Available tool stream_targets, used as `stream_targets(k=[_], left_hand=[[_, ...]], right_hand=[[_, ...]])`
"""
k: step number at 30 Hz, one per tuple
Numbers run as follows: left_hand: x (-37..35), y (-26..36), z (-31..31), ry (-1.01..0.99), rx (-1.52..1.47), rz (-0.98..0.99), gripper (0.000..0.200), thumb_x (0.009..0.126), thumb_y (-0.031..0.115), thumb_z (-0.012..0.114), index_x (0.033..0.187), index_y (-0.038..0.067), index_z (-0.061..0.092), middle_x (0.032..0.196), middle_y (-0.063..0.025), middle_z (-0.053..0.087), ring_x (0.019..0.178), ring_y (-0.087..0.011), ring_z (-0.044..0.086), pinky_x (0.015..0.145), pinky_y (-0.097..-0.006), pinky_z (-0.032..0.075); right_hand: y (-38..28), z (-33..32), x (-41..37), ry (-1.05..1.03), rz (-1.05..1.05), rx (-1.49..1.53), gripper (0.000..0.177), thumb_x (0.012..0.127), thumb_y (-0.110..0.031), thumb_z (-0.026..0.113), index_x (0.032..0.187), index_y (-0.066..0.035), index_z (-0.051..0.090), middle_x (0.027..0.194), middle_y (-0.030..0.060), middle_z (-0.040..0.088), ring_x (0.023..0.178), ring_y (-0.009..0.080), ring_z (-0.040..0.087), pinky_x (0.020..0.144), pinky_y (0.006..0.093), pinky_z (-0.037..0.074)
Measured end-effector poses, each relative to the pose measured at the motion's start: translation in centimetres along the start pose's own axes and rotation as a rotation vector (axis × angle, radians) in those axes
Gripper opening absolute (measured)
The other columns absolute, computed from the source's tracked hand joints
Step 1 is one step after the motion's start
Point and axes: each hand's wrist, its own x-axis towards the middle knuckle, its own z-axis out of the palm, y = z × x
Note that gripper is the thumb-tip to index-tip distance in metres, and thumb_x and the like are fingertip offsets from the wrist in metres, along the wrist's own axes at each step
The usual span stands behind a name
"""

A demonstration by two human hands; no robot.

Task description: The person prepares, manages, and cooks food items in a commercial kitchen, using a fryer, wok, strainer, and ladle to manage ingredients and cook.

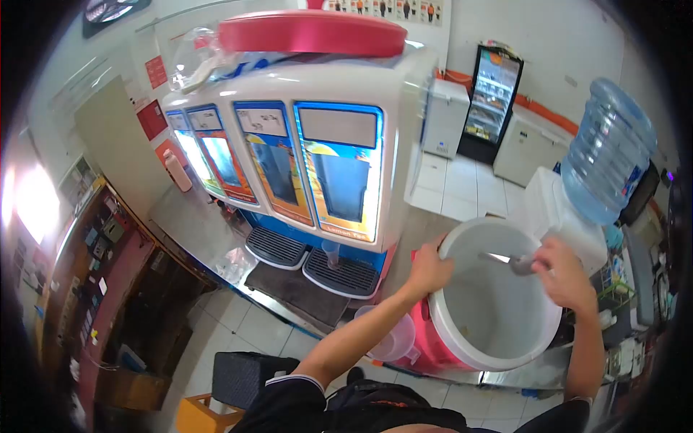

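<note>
A round drink cooler (469,353), red outside with a thick white rim and a pale inside, stands without its lid in front of me. My left hand (431,271) grips its rim on the left side, fingers closed over the edge. Over the opening, near the right side of the rim, my right hand (561,274) is closed on a shiny metal spoon (518,265) that points left. Beside the cooler, below my left forearm, sits a clear plastic pitcher (395,339).
A four-panel drink dispenser (393,144) stands on the counter at left, a red lid (314,33) on top. One drip tray (339,274) holds a clear cup (330,252). A blue water bottle (608,155) rises behind the cooler. A black crate (242,379) is on the floor.
</note>
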Motion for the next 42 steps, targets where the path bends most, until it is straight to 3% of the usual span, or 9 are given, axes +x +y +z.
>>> stream_targets(k=[6,13,19,22,24,28,31,37,42], left_hand=[[-0.1,-0.8,0.7,0.145,0.036,0.049,0.051,0.072,0.008,0.057,0.122,0.0,0.055,0.11,-0.021,0.061,0.101,-0.0321,0.061,0.087,-0.0363,0.047],[-3.2,-0.3,-0.4,0.242,0.05,0.315,0.035,0.076,0.006,0.06,0.11,0.001,0.056,0.112,-0.0209,0.055,0.1,-0.0315,0.055,0.085,-0.037,0.045],[-18.4,-5.6,-7.9,0.272,-0.052,0.925,0.022,0.065,0.0,0.064,0.086,0.003,0.059,0.095,-0.0106,0.057,0.075,-0.0279,0.057,0.068,-0.0343,0.046],[-22.4,-9.8,-12.9,0.865,-0.037,0.608,0.044,0.066,0.008,0.065,0.108,0.003,0.052,0.098,-0.0113,0.049,0.099,-0.0277,0.048,0.084,-0.0382,0.039],[-23.5,-9.1,-17.0,0.904,0.411,0.233,0.058,0.071,0.015,0.069,0.122,0.003,0.046,0.11,-0.0154,0.048,0.114,-0.0287,0.04,0.094,-0.0415,0.032],[-22.2,-6.1,-20.0,0.088,1.06,0.052,0.059,0.079,0.014,0.065,0.132,0.003,0.044,0.12,-0.0121,0.054,0.118,-0.0286,0.045,0.097,-0.0423,0.032],[-21.6,-12.0,-22.0,-0.232,0.93,0.014,0.05,0.081,0.006,0.06,0.13,0.005,0.048,0.107,-0.0121,0.061,0.106,-0.0279,0.054,0.096,-0.0413,0.035],[-19.1,-21.1,-23.6,-0.112,0.244,-0.2,0.026,0.087,0.007,0.052,0.11,0.003,0.064,0.112,-0.0161,0.064,0.104,-0.0339,0.06,0.095,-0.0419,0.045],[-15.8,-29.0,-23.5,-0.162,0.783,0.023,0.027,0.085,0.003,0.052,0.109,-0.005,0.061,0.097,-0.0268,0.06,0.084,-0.0423,0.059,0.074,-0.0478,0.047]], right_hand=[[-9.5,-9.4,4.0,0.753,-0.292,0.083,0.012,0.087,-0.007,0.058,0.089,0.004,0.051,0.083,0.0095,0.048,0.079,0.019,0.051,0.076,0.0259,0.04],[-16.0,-10.0,10.2,0.717,-0.666,0.112,0.014,0.094,-0.007,0.054,0.104,0.002,0.058,0.099,0.0029,0.058,0.088,0.0111,0.054,0.084,0.0223,0.04],[-19.3,2.9,1.9,0.656,-0.396,0.293,0.014,0.082,0.002,0.061,0.096,0.001,0.063,0.094,0.0078,0.059,0.083,0.0189,0.057,0.075,0.0287,0.045],[-20.5,9.9,0.6,0.254,-0.346,0.334,0.018,0.074,0.002,0.063,0.092,-0.004,0.065,0.087,0.0074,0.057,0.079,0.0234,0.056,0.069,0.0316,0.044],[-21.0,15.9,0.2,0.143,-0.364,0.356,0.017,0.073,-0.001,0.062,0.088,-0.005,0.063,0.088,0.0064,0.055,0.082,0.0245,0.054,0.072,0.0345,0.043],[-21.4,24.4,-1.5,-0.018,-0.551,0.288,0.016,0.071,-0.012,0.057,0.085,-0.006,0.061,0.09,0.0036,0.054,0.092,0.0216,0.052,0.081,0.0344,0.044],[-22.0,28.6,-1.0,0.004,-0.622,0.344,0.011,0.075,-0.011,0.059,0.085,-0.007,0.064,0.088,0.0022,0.058,0.091,0.021,0.055,0.078,0.033,0.045],[-23.9,26.6,-0.1,0.269,-0.487,0.692,0.02,0.083,-0.013,0.058,0.099,-0.001,0.06,0.098,0.0123,0.06,0.093,0.0303,0.057,0.079,0.0414,0.047],[-20.1,14.4,-4.5,0.757,-0.533,0.468,0.018,0.083,-0.008,0.06,0.099,-0.001,0.062,0.099,0.0129,0.059,0.086,0.0292,0.059,0.075,0.0358,0.049]])
